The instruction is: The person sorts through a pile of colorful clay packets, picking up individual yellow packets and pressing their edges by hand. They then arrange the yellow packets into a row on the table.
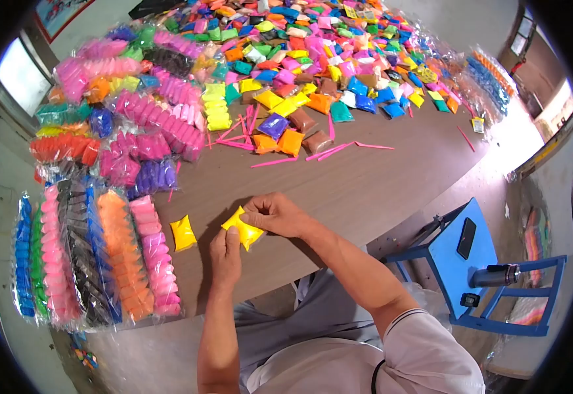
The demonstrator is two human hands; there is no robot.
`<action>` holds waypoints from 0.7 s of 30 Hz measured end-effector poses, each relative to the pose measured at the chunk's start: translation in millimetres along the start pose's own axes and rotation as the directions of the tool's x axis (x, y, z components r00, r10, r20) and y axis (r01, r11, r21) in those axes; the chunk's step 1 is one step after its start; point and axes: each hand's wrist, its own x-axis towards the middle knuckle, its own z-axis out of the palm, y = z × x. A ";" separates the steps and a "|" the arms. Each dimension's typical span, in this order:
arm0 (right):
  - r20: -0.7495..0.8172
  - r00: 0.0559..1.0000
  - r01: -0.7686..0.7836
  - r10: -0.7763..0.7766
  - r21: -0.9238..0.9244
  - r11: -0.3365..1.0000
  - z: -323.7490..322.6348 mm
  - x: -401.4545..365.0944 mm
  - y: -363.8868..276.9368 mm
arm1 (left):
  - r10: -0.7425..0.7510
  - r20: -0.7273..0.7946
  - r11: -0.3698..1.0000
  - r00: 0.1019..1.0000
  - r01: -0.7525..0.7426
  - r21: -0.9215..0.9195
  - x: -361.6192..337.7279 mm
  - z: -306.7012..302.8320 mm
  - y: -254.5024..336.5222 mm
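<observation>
Close by, left hand (226,253): fingers pressed together on the near left end of a yellow packet (243,230), just above the near edge of the table (365,190).
Right hand (274,213): fingertips pinch the far right edge of the same packet, so both hands hold it between them.
Held packet: small, bright yellow and plump, lifted slightly off the wood or resting on it; I cannot tell which.
Second yellow packet (182,233): lies flat on the table just left of the hands, apart from them.
Bagged strips (102,256): long clear sleeves of blue, green, pink, black and orange pieces, side by side at the near left corner.
Blue stool (450,269): stands off the table to the right, with a black phone (466,238) on its seat.
Pink sticks (339,150): scattered loose on the wood in the middle.
Loose packets (312,39): a many-coloured heap that covers the far end of the table.
</observation>
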 end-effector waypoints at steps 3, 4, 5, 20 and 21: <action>0.029 1.000 0.009 -0.011 0.059 0.998 -3.9 0.0 3.2 | 0.025 0.000 0.995 1.000 -0.024 0.094 -0.3 1.2 -0.1; 0.032 0.999 -0.043 0.040 0.109 0.993 -5.4 -1.9 0.9 | 0.008 0.015 0.998 1.000 -0.008 0.054 -0.4 0.3 2.3; 0.034 0.995 -0.094 0.090 0.158 0.983 -5.6 -2.7 -2.4 | 0.008 0.010 0.998 1.000 -0.008 0.056 -0.6 -0.7 1.5; 0.145 0.988 -0.088 0.051 0.262 0.961 -3.1 -4.6 -14.0 | 0.021 0.031 0.995 0.999 -0.018 -0.101 0.2 0.2 -7.9; 0.145 0.988 -0.088 0.051 0.263 0.961 -2.5 -4.3 -14.2 | 0.026 0.026 0.996 0.999 -0.024 -0.083 0.0 0.0 -6.5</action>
